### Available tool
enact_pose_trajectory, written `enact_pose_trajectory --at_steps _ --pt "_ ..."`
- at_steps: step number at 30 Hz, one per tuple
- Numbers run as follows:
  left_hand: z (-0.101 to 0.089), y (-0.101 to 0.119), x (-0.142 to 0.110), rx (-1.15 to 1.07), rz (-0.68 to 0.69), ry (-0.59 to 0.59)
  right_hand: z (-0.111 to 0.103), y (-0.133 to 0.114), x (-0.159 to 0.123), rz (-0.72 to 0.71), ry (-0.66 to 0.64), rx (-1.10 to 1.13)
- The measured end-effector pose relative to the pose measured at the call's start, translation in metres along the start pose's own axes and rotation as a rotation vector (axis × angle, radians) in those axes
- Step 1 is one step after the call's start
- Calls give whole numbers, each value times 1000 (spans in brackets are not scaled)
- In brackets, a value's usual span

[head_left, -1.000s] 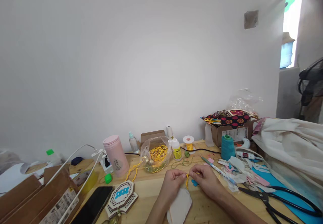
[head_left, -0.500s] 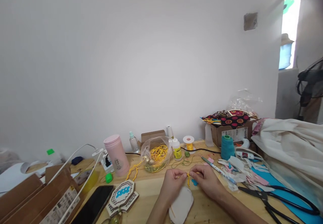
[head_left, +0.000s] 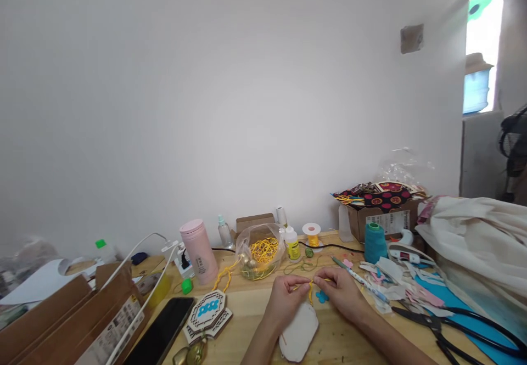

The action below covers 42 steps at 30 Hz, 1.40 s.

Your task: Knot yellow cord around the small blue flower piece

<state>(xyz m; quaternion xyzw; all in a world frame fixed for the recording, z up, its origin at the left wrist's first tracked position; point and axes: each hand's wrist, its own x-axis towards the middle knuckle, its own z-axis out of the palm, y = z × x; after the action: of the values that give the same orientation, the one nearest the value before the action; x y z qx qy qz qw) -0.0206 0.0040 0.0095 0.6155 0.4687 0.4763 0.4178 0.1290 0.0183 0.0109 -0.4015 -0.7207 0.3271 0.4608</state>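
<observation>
Between my two hands runs a yellow cord [head_left: 310,293], pinched at its upper end. My left hand [head_left: 288,297] is closed on it from the left, thumb and forefinger together. From the other side my right hand [head_left: 336,291] pinches the same cord, its fingertips almost touching the left ones. The cord leads down to a white octagonal plaque [head_left: 300,333], which lies on the table below my hands, its left edge partly covered by my left hand. A small blue flower-shaped piece [head_left: 321,297] lies beside my right fingers.
Left of my hands are patterned octagonal plaques [head_left: 207,311], a black phone [head_left: 160,329] and a pink tumbler [head_left: 199,251]. Behind stand a bag of yellow cord [head_left: 263,251] and a glue bottle [head_left: 292,243]. Black scissors [head_left: 434,324], paper scraps [head_left: 393,277] and a teal thread cone [head_left: 375,244] lie right.
The view has shifted slightly, so most things appear farther right. My hands still pinch the cord, with fingertips drawn slightly differently around it; the plaque stays below them.
</observation>
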Motion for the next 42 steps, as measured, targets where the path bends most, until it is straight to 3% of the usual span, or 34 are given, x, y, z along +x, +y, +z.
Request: enact_pose_trajectory --at_steps 6,15,22,27,33,38,42 --pt "1 -1 -3 40 -21 32 1 1 -1 -11 -60 -23" --pt "4 8 -6 29 -29 8 0 2 -2 -36 -42 -314" --pt "5 5 -6 3 -76 34 -2 2 -2 -68 -102 -207" --pt "5 4 -6 39 -130 56 -2 -2 -2 -56 -98 -286" --pt "4 4 -6 26 -121 42 -2 -1 -2 -9 -110 -306" --pt "3 2 -6 17 -132 51 0 -3 -2 -111 -136 -202" --pt "1 6 -5 16 -86 42 0 -3 -2 -104 -90 -247"
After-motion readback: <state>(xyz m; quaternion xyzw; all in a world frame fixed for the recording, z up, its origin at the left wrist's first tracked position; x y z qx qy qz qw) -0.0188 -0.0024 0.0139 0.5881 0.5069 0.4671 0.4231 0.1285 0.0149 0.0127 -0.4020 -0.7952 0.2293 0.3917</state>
